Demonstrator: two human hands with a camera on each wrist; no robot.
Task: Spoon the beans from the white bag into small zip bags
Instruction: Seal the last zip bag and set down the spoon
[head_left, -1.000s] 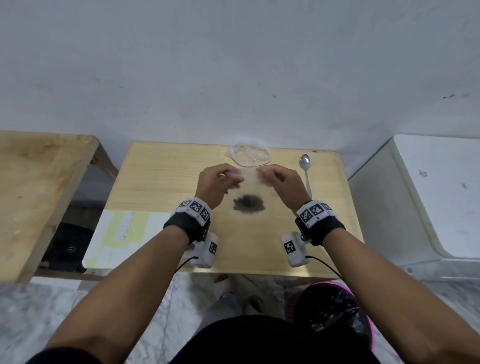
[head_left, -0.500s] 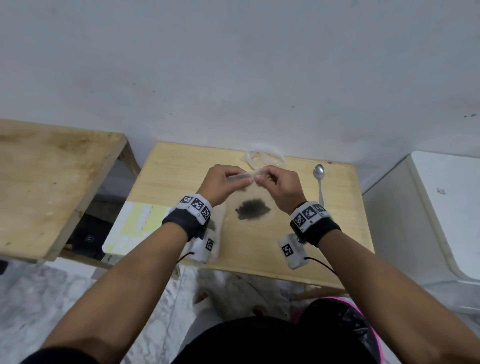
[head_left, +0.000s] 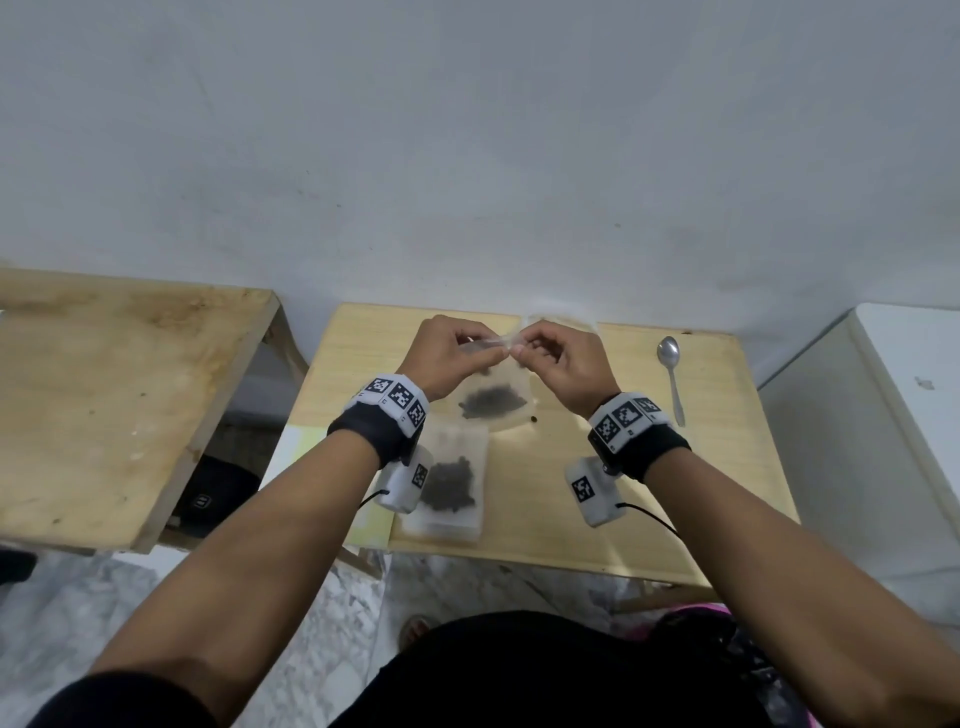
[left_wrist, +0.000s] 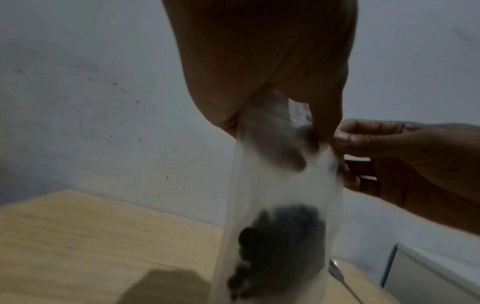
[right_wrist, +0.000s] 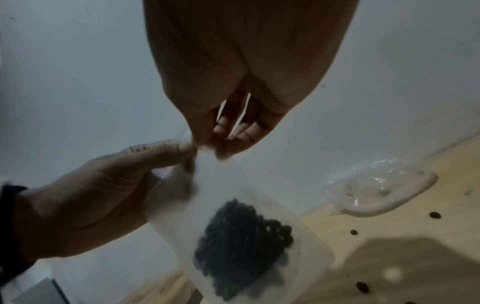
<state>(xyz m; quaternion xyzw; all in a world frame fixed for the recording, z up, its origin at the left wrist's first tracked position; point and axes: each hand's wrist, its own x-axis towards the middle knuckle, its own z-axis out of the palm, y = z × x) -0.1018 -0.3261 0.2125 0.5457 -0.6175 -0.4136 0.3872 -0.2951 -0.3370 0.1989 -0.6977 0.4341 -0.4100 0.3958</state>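
Both hands hold a small clear zip bag (head_left: 493, 395) upright above the table, dark beans (head_left: 491, 401) pooled at its bottom. My left hand (head_left: 449, 353) pinches the top strip from the left, my right hand (head_left: 558, 353) pinches it from the right, fingertips nearly meeting. In the wrist views the zip bag (left_wrist: 280, 205) (right_wrist: 244, 226) hangs below the pinching fingers. A second zip bag of beans (head_left: 449, 486) lies flat on the table under my left wrist. The white bag (right_wrist: 376, 187) lies crumpled by the wall. The spoon (head_left: 671, 379) lies at the right.
The small wooden table (head_left: 727, 467) has a few loose beans (right_wrist: 435, 215) scattered on it. A second wooden table (head_left: 104, 395) stands at the left, a white appliance (head_left: 909, 415) at the right. A yellow-white sheet (head_left: 296, 447) lies at the table's left edge.
Both hands have lifted the bag's top higher and drawn their fingertips close together along the strip. The head view has shifted, which reveals the second filled bag on the table.
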